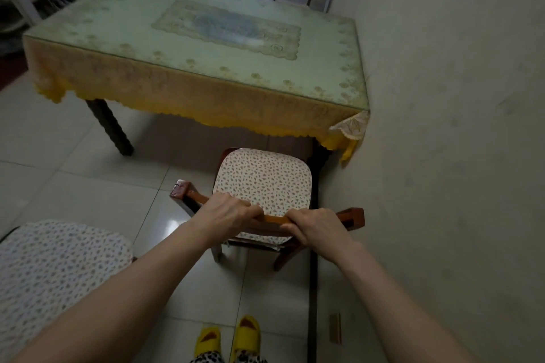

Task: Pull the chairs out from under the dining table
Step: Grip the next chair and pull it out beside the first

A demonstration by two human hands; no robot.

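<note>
Both your hands are clenched over the top rail of the chair (pixel 265 183): your left hand (pixel 228 212) near the rail's left end, your right hand (pixel 314 228) near its right. That chair stands just clear of the dining table (pixel 188 47), its cushioned seat barely past the yellow tablecloth (pixel 165 91) fringe, close to the wall (pixel 457 97). Pull evenly with both arms, straight back toward your slippers (pixel 228 336), so the legs slide rather than tip. A second chair (pixel 56 271) sits left of the table, already out. No containers show anywhere.
</note>
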